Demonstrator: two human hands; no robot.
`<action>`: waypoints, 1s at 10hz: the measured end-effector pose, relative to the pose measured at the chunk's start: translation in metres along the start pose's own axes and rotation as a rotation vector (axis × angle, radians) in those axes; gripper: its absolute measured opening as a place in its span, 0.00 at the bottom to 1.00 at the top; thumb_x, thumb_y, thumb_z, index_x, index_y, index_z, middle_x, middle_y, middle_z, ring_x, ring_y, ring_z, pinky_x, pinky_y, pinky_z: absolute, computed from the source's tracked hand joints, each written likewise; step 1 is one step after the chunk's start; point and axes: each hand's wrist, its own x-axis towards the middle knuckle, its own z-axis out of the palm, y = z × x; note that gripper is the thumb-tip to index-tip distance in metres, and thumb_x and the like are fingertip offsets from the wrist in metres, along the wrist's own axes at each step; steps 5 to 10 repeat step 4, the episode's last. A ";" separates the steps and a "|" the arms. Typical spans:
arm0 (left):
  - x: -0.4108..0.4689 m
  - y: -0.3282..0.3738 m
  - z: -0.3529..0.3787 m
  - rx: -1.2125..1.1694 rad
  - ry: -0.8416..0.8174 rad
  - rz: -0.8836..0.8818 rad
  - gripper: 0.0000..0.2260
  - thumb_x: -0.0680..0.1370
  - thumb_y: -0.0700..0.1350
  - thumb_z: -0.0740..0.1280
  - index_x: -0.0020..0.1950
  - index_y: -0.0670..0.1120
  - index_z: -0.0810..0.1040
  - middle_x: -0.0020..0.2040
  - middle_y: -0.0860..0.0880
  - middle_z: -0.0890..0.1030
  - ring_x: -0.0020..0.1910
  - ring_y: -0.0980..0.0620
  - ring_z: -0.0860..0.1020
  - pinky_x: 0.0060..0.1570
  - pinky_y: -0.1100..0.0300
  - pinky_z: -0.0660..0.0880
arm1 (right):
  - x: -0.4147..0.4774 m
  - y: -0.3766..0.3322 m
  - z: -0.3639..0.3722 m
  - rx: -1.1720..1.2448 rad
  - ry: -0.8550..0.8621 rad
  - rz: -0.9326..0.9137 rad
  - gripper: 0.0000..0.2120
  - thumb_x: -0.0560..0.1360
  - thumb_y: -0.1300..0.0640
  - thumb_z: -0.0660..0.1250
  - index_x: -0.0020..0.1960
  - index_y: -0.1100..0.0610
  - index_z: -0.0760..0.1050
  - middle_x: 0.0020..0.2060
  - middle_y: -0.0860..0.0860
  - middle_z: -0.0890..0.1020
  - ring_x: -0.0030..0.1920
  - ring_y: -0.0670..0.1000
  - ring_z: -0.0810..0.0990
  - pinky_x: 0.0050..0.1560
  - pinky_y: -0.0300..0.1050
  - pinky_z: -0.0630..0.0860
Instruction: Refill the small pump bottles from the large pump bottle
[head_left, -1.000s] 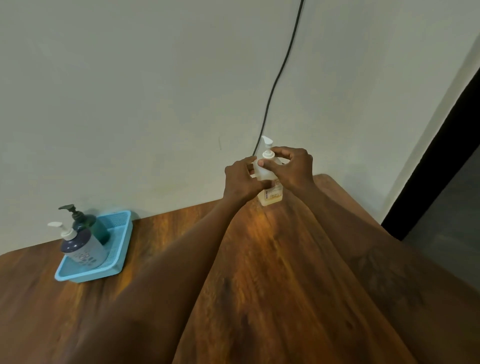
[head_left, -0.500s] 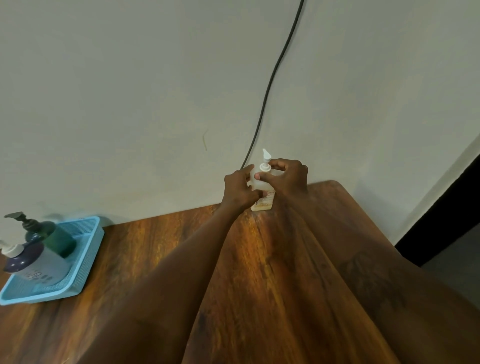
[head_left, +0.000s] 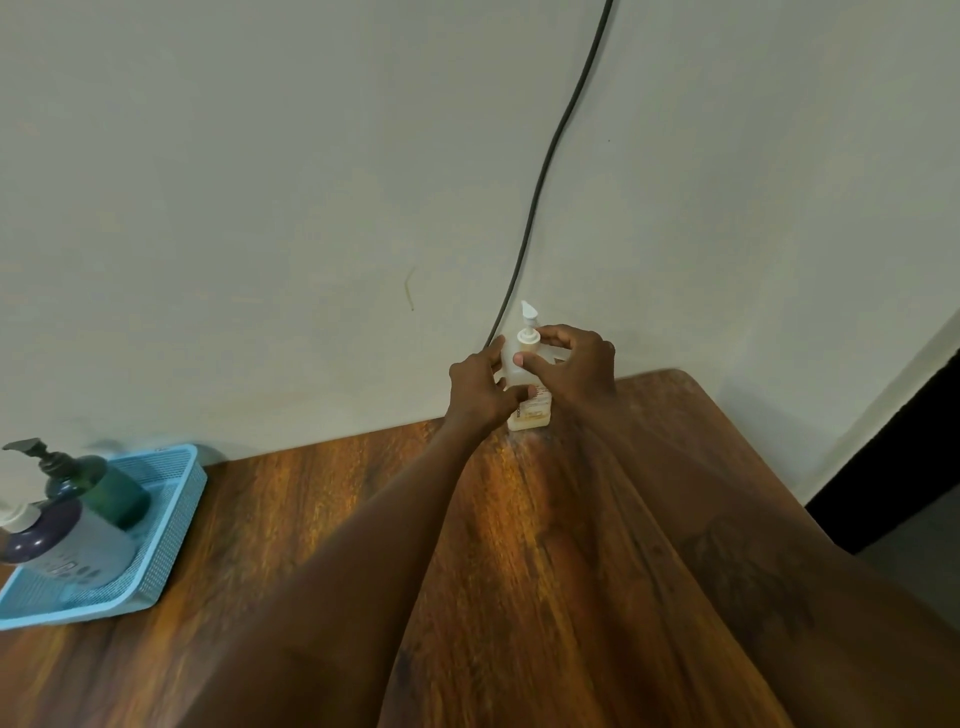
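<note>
The pale pump bottle (head_left: 530, 410) stands upright at the far edge of the table (head_left: 519, 545), close against the wall (head_left: 260, 208). The left hand (head_left: 480, 387) wraps its fingers round the bottle's body and steadies it. The right hand (head_left: 576, 364) pinches the pump collar (head_left: 529, 340) at the neck between thumb and curled fingers, and the white nozzle sticks up above them. The step in hand looks like unscrewing the pump so the bottle can be opened. The next move probably calls for a firm hold on the body while the collar is twisted, then lifting the pump straight up so the tube comes clear without dripping.

Well apart to the left, a blue basket (head_left: 176, 514) holds a green bottle (head_left: 111, 491) with a dark pump and, just beside it, a dark bottle (head_left: 62, 545) with a white pump; both lean in this wide view. A black cable (head_left: 545, 166) runs down the wall behind the pale bottle and could snag a raised pump. The wall itself leaves little room behind.
</note>
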 end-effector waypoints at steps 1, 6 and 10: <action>-0.002 -0.002 -0.001 -0.006 0.025 0.019 0.31 0.71 0.46 0.82 0.71 0.43 0.79 0.65 0.46 0.84 0.63 0.47 0.83 0.59 0.64 0.76 | -0.001 0.001 0.001 -0.012 -0.015 0.017 0.25 0.68 0.47 0.80 0.62 0.55 0.83 0.57 0.51 0.86 0.56 0.51 0.83 0.52 0.40 0.76; -0.003 0.002 0.004 -0.025 -0.002 -0.046 0.31 0.70 0.45 0.83 0.70 0.41 0.77 0.66 0.44 0.83 0.64 0.44 0.82 0.65 0.54 0.80 | -0.004 0.004 -0.002 -0.021 -0.035 0.060 0.29 0.69 0.45 0.79 0.67 0.55 0.80 0.62 0.52 0.83 0.62 0.54 0.80 0.61 0.51 0.79; -0.003 0.002 0.004 -0.025 -0.002 -0.046 0.31 0.70 0.45 0.83 0.70 0.41 0.77 0.66 0.44 0.83 0.64 0.44 0.82 0.65 0.54 0.80 | -0.004 0.004 -0.002 -0.021 -0.035 0.060 0.29 0.69 0.45 0.79 0.67 0.55 0.80 0.62 0.52 0.83 0.62 0.54 0.80 0.61 0.51 0.79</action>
